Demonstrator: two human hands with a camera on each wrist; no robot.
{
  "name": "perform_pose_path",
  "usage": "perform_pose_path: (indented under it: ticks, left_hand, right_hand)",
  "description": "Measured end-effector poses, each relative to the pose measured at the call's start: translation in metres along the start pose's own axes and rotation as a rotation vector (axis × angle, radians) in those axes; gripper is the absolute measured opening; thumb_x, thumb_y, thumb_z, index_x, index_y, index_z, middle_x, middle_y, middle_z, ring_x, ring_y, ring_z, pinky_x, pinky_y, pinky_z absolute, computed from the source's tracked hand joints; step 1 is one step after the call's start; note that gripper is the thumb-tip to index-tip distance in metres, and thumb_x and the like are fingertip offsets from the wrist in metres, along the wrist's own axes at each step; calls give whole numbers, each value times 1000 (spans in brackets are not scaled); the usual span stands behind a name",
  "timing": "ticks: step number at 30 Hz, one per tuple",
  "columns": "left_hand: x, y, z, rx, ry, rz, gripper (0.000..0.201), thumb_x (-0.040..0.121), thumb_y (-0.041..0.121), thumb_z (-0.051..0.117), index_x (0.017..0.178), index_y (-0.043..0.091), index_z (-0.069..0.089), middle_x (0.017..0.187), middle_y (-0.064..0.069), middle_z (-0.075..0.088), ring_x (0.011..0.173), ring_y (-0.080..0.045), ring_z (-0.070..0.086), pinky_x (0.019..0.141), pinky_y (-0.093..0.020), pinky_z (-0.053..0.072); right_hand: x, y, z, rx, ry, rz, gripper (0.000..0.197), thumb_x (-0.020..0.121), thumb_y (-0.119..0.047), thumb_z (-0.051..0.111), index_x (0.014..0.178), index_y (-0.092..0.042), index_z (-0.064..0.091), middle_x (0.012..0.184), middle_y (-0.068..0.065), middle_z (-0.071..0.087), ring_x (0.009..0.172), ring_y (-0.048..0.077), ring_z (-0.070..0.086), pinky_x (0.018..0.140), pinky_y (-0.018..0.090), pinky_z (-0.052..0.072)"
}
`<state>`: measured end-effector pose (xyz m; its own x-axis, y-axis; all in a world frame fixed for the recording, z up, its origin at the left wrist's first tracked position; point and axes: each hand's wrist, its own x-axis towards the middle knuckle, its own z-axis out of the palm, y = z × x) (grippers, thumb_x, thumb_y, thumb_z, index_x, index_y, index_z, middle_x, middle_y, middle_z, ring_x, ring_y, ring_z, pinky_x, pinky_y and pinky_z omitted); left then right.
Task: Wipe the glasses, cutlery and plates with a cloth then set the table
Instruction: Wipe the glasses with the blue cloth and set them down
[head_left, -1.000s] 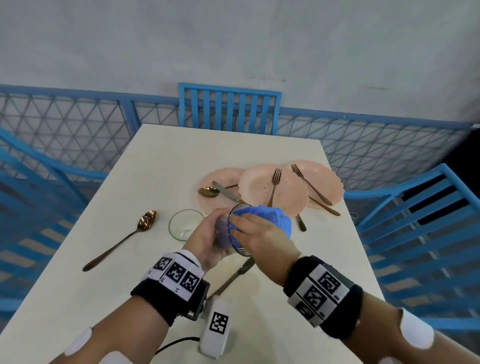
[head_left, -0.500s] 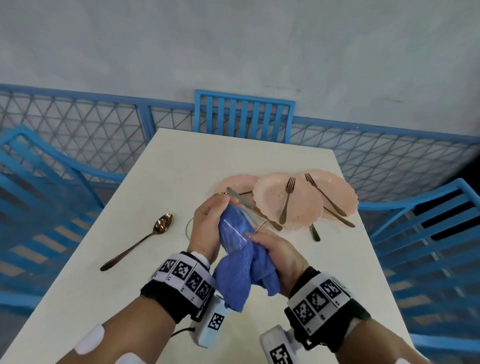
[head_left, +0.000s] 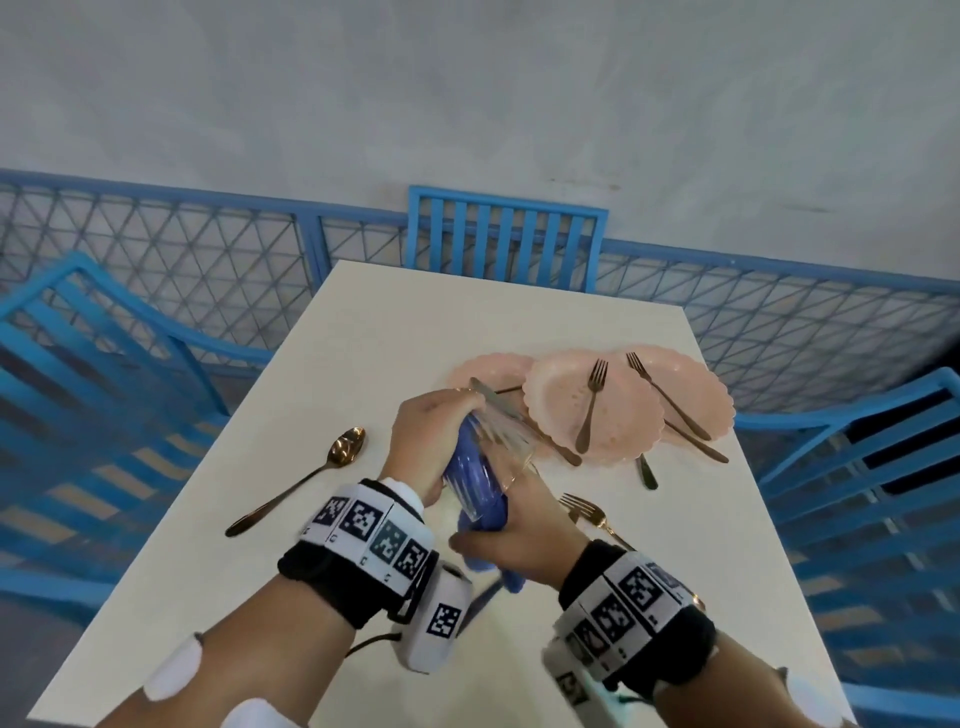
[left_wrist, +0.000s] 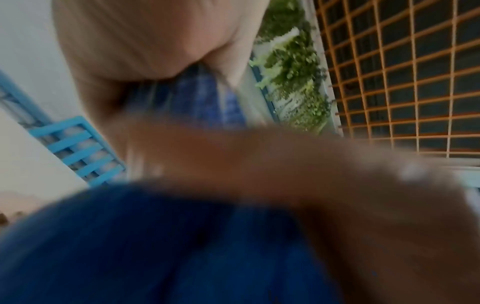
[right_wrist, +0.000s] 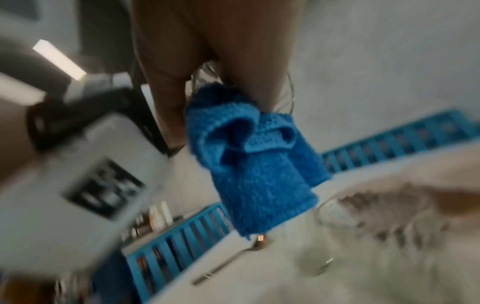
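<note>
the left hand is gripping a ribbed drinking glass tilted above the table, steadying it so the right hand, fingers curled round the blue cloth, is working the cloth inside; the pink plates are waiting beyond.
</note>
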<state>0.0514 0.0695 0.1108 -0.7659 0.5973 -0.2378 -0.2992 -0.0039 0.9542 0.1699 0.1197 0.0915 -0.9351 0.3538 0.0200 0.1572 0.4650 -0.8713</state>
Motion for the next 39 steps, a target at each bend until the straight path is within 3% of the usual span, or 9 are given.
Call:
perform_pose_path:
  ticks: [7,11,15,19,24,27,29,33,39]
  left_hand:
    - [-4,-19,-11,-101,-236,204,19,79,19,55,68,11,68,75,-8,66,73,-24,60,74,-34,51]
    - [2,-22,-19,42,-278,39,39,80,42,44,100,15,65,104,-7,68,96,-21,63,84,-34,49]
    - [-2,-1,-20,282,-241,-274,58,90,62,36,92,15,69,87,-10,72,74,-26,67,52,-27,52]
    - [1,-10,-14,264,-61,-16,32,88,44,53,70,20,64,70,-8,65,60,-23,60,56,-32,48]
    - [-5,-26,-16,190,-143,336,36,93,18,51,58,25,56,55,11,50,56,-7,44,57,-19,38]
    - [-6,-31,-24,204,-233,290,25,93,26,48,82,5,56,70,-1,57,66,-12,51,61,-17,43]
    - [1,-20,-37,261,-484,33,22,92,32,54,93,10,56,79,1,63,71,-13,57,61,-19,46]
    - [12,-1,-49,413,-960,-261,77,53,31,85,121,30,49,113,0,65,104,-14,63,84,-24,49]
    - [-1,-2,-49,73,-752,10,84,48,11,84,119,26,42,107,-4,63,96,-8,61,78,-20,49]
  right_hand:
    - [3,-11,7,1075,106,342,36,48,10,55,82,1,58,69,12,57,63,21,59,59,29,50]
    - [12,0,0,501,178,318,36,55,6,62,90,-1,58,76,9,59,71,17,59,68,35,50]
    - [19,14,-1,-341,80,-122,52,65,8,53,116,-2,60,110,14,62,107,26,56,94,38,45]
    - [17,6,2,61,-2,9,49,61,2,56,110,4,56,97,18,62,91,30,59,81,44,50]
    - [19,6,-3,558,48,431,56,36,2,66,91,3,61,77,13,61,72,28,62,64,37,52]
    - [17,7,-12,456,10,447,36,43,7,62,76,-6,57,59,12,50,51,25,50,49,25,41]
    - [16,8,-23,280,-65,392,32,50,11,64,73,-10,56,58,10,52,50,23,50,48,22,38]
    - [16,-12,-27,-237,-332,158,27,64,7,70,72,-13,53,73,1,56,65,14,53,58,20,41]
    - [4,-23,-79,393,24,144,34,57,0,82,83,-15,66,76,-7,70,79,9,66,70,24,55]
